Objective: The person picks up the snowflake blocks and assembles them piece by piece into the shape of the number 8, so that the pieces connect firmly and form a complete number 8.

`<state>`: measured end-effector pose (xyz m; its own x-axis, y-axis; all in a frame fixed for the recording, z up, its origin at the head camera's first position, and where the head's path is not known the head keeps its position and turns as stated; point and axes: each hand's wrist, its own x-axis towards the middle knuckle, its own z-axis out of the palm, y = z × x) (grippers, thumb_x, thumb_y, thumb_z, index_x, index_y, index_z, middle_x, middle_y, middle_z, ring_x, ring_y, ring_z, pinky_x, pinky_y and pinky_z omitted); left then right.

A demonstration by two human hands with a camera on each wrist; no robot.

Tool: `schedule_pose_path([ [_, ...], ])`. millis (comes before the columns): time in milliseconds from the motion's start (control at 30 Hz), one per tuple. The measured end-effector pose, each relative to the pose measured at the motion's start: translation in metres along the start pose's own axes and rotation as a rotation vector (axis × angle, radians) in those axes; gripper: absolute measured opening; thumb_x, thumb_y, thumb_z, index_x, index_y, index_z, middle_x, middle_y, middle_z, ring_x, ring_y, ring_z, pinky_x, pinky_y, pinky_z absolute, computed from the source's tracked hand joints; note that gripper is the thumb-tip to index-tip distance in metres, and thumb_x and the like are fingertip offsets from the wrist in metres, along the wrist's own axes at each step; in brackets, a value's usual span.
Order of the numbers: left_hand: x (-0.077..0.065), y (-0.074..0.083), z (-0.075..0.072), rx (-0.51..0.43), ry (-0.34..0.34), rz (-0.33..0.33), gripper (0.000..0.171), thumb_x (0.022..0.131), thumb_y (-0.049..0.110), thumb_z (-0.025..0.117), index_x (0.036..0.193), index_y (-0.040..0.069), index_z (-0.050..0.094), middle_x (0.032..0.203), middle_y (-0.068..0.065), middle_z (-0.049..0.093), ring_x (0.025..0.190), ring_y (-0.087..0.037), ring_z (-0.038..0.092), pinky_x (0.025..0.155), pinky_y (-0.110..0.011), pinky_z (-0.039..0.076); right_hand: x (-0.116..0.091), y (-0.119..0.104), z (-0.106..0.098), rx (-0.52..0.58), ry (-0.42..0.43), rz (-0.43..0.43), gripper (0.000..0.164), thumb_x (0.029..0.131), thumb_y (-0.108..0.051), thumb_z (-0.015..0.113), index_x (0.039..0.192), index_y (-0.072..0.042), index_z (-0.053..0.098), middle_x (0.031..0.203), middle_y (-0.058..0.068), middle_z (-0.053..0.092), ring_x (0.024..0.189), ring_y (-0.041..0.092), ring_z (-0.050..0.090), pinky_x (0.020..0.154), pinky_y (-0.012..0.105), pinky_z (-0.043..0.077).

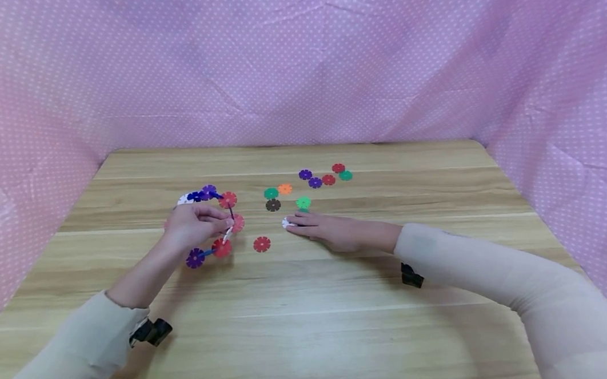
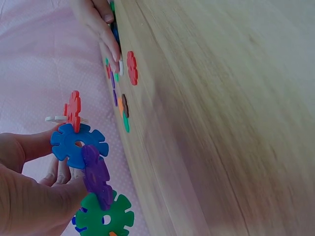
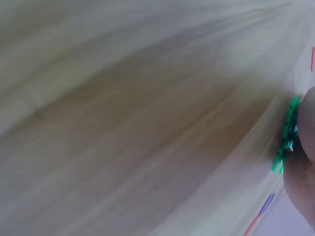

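Note:
My left hand (image 1: 190, 223) pinches a curved chain of slotted plastic flower discs, held up over the table at the left. Red, pink, white, blue and purple discs show around the fingers; a purple disc (image 1: 195, 258) hangs at the near end. In the left wrist view a blue disc (image 2: 78, 145), a purple one and a green disc (image 2: 106, 216) interlock edge to edge beside the thumb. My right hand (image 1: 327, 229) lies low on the table with fingers extended, fingertips on a white disc (image 1: 285, 223). A green disc is partly hidden under those fingers.
Between the hands lies a loose red disc (image 1: 261, 244). Farther back are a brown disc (image 1: 273, 205), an orange disc (image 1: 285, 188) and green ones. Purple, red and green discs lie in a row toward the table's back edge. A pink dotted curtain (image 1: 310, 69) surrounds the table.

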<state>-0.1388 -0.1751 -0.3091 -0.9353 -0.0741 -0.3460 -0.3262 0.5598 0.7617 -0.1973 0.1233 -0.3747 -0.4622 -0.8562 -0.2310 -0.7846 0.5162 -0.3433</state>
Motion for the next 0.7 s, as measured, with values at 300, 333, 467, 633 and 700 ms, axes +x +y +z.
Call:
schedule_pose_path([
  [300, 0.002, 0.002, 0.002, -0.014, -0.026, 0.002, 0.030, 0.088, 0.021, 0.071, 0.111, 0.003, 0.068, 0.080, 0.009, 0.072, 0.075, -0.003, 0.066, 0.076, -0.023, 0.059, -0.012, 0.009, -0.001, -0.059, 0.111, -0.086, 0.050, 0.103, -0.015, 0.041, 0.151, -0.018, 0.030, 0.161, 0.003, 0.025, 0.150, 0.028, 0.020, 0.121, 0.046, 0.024],
  [333, 0.002, 0.002, 0.003, -0.016, -0.032, 0.001, 0.029, 0.088, 0.021, 0.071, 0.111, 0.003, 0.068, 0.080, 0.008, 0.073, 0.075, -0.003, 0.066, 0.077, -0.023, 0.059, -0.012, 0.009, -0.002, -0.064, 0.135, -0.104, 0.049, 0.102, -0.015, 0.043, 0.150, -0.015, 0.032, 0.160, 0.006, 0.028, 0.149, 0.029, 0.022, 0.121, 0.047, 0.025],
  [467, 0.003, 0.002, 0.004, -0.002, -0.039, -0.001, 0.029, 0.088, 0.021, 0.071, 0.110, 0.004, 0.069, 0.079, 0.009, 0.072, 0.076, -0.004, 0.066, 0.078, -0.024, 0.058, -0.006, -0.002, -0.007, -0.034, 0.213, -0.113, 0.047, 0.100, -0.020, 0.052, 0.145, -0.009, 0.042, 0.154, 0.012, 0.039, 0.145, 0.030, 0.033, 0.119, 0.044, 0.030],
  [633, 0.005, 0.001, 0.008, 0.014, -0.042, 0.018, 0.029, 0.087, 0.023, 0.072, 0.109, 0.004, 0.070, 0.081, 0.007, 0.074, 0.076, -0.004, 0.067, 0.078, -0.025, 0.057, 0.021, -0.025, -0.011, -0.036, 0.243, -0.079, 0.047, 0.094, -0.027, 0.062, 0.137, -0.010, 0.053, 0.141, 0.008, 0.054, 0.134, 0.023, 0.048, 0.115, 0.036, 0.039],
  [700, 0.006, 0.001, 0.010, 0.008, -0.047, 0.023, 0.030, 0.086, 0.023, 0.073, 0.109, 0.004, 0.070, 0.083, 0.005, 0.075, 0.076, -0.004, 0.067, 0.077, -0.025, 0.058, 0.034, -0.036, -0.012, -0.034, 0.224, -0.073, 0.048, 0.093, -0.030, 0.063, 0.136, -0.012, 0.054, 0.135, 0.005, 0.058, 0.127, 0.019, 0.053, 0.111, 0.032, 0.043],
])
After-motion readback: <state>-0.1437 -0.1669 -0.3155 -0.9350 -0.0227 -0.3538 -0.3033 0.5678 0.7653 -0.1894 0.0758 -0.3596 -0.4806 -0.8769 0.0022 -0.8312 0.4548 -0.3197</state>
